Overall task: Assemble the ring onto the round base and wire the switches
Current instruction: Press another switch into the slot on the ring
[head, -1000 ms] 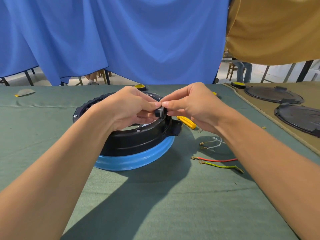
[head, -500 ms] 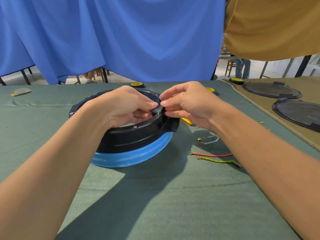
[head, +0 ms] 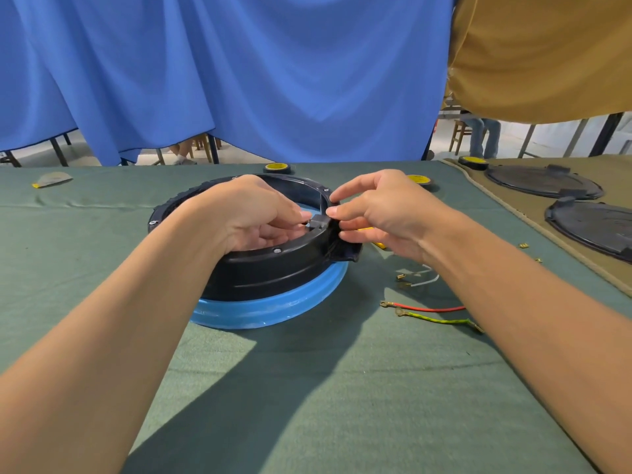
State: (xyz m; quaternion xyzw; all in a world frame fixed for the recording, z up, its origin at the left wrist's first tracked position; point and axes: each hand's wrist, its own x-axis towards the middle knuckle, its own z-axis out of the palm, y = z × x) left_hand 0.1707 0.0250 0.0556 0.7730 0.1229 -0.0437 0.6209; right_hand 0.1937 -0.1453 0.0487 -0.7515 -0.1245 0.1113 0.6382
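Note:
A black ring (head: 270, 268) sits on a blue round base (head: 273, 311) in the middle of the green table. A small black switch (head: 320, 221) sits at the ring's right rim. My left hand (head: 253, 213) reaches inside the ring and pinches the switch from the left. My right hand (head: 379, 213) pinches it from the outside, thumb on top and fingers below. Loose wires lie to the right: a white wire (head: 422, 280), a red wire (head: 427, 307) and a yellow-green wire (head: 441, 321).
Two black round lids (head: 543, 183) (head: 595, 227) lie on a tan mat at the right. Yellow-topped caps (head: 277, 167) (head: 420, 180) (head: 473, 161) stand at the far edge. A yellow tool (head: 378, 242) is partly hidden behind my right hand. A blue curtain hangs behind the table.
Both hands have lowered the switch to the ring's rim. My right fingers have spread a little around it. The ring and base stay where they were.

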